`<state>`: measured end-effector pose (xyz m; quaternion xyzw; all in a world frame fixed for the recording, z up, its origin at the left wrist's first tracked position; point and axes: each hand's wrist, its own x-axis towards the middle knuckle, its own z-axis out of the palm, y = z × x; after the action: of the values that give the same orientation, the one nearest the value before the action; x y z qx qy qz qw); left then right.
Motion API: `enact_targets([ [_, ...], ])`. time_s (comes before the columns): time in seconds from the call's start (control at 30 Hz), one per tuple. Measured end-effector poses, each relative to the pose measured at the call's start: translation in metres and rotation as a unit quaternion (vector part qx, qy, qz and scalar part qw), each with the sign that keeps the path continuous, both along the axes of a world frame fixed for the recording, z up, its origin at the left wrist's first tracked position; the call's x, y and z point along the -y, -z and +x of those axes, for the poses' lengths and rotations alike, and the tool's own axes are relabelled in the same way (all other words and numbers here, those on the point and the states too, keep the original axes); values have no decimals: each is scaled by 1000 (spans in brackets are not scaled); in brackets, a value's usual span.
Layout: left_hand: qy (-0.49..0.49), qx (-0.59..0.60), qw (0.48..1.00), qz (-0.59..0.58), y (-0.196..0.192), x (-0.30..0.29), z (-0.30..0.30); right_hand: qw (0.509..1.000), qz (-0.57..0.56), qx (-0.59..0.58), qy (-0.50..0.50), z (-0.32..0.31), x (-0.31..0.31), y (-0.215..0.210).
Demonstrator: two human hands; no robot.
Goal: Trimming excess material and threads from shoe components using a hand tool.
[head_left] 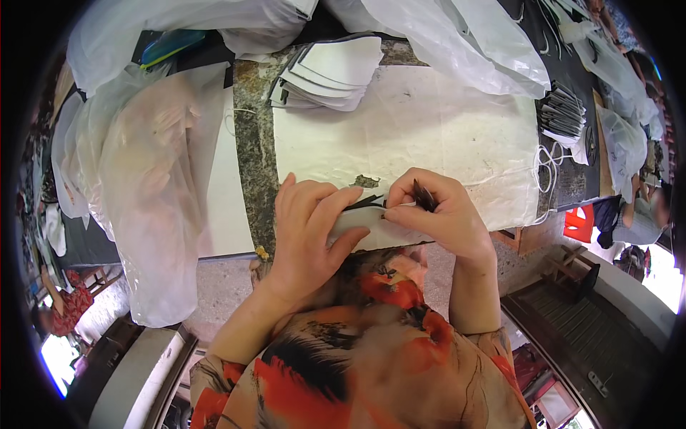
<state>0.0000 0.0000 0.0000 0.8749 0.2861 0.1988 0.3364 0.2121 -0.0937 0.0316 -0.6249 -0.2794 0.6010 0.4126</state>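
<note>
A small white panel with a black edge strip lies in front of me near the table's front edge. My left hand rests on its left side, fingers stretched and spread, thumb apart from the index finger. Closed in a pinch, my right hand grips the right end of the black strip between thumb and index finger. A dark, pointed metal tool is tucked in the same hand; its kind is mostly hidden by the fingers.
A white sheet covers the work surface, with a worn hole near my hands. Stacked white black-edged panels lie at the back. Dark bundled pieces and white cord sit right. Clear plastic bags cover the left side.
</note>
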Motion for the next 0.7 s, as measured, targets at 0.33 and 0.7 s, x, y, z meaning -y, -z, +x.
enact_targets([
  [0.33, 19, 89, 996, -16, 2, -4, 7, 999, 45, -16, -7, -5, 0, -2],
  [0.7, 86, -45, 992, -84, -14, -37, 18, 995, 81, 51, -2, -7, 3, 3],
])
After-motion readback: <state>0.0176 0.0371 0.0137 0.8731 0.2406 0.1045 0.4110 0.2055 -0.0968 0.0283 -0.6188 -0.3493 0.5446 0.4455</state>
